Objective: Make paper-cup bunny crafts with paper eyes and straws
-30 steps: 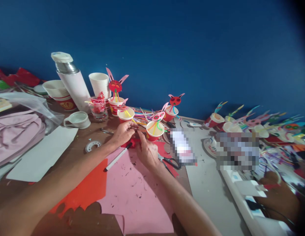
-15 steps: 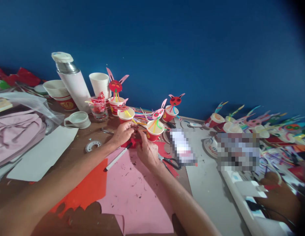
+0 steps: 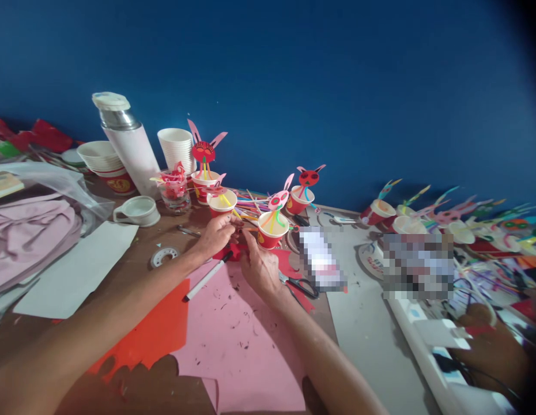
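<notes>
The fingers of your left hand (image 3: 215,233) and right hand (image 3: 260,266) are curled nearly closed, pinching 1 small red paper piece (image 3: 234,252) between them, low over the surface (image 3: 134,259) and just beside a red paper cup (image 3: 272,229). It looks feather-light, thin and floppy, quick to crease or tear, so its edges are the place to hold. A smooth pink sheet (image 3: 242,340), a slim marker (image 3: 206,277) and scissors (image 3: 299,283) lie around your hands.

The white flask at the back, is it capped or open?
Capped: a white cap sits on the metal neck of the flask, which stands upright beside stacked bowls.
</notes>
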The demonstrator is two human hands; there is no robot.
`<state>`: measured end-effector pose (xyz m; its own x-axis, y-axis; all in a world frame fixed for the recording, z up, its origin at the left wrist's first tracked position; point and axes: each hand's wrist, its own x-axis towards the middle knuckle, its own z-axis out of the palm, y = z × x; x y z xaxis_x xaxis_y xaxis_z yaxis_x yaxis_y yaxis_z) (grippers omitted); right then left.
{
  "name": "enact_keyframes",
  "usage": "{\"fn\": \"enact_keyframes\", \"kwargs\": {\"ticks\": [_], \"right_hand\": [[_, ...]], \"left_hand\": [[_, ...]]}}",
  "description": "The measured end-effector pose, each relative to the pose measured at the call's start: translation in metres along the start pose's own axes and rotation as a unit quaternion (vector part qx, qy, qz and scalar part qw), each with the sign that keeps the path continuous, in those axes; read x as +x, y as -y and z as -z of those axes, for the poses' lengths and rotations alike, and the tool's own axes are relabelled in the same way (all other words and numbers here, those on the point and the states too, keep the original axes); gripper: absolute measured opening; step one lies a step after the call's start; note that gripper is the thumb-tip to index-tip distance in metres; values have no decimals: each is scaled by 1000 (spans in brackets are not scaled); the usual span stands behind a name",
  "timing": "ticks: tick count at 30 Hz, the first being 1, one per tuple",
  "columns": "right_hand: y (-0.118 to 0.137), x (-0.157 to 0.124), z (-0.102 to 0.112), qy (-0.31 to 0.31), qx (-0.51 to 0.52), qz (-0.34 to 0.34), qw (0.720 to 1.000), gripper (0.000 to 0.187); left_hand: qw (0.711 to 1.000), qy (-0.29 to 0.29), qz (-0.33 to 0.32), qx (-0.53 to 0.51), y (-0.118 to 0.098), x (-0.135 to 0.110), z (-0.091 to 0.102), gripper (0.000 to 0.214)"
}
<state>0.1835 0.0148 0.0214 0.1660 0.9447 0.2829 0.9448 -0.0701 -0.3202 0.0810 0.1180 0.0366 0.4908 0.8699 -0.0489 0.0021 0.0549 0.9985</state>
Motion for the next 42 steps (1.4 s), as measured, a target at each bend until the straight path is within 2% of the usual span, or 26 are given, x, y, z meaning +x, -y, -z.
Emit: {"fn": "enact_keyframes", "kwargs": {"ticks": [30,42], "right_hand": [[-6,1,-1,21,-26,1,999,51],[-3,2,4,33,-15,-7,999,52]], "left_hand": [[996,1,-39,78,-12,-9,-4,21],[995,0,-46,91,-10,-7,-3,20]]}}
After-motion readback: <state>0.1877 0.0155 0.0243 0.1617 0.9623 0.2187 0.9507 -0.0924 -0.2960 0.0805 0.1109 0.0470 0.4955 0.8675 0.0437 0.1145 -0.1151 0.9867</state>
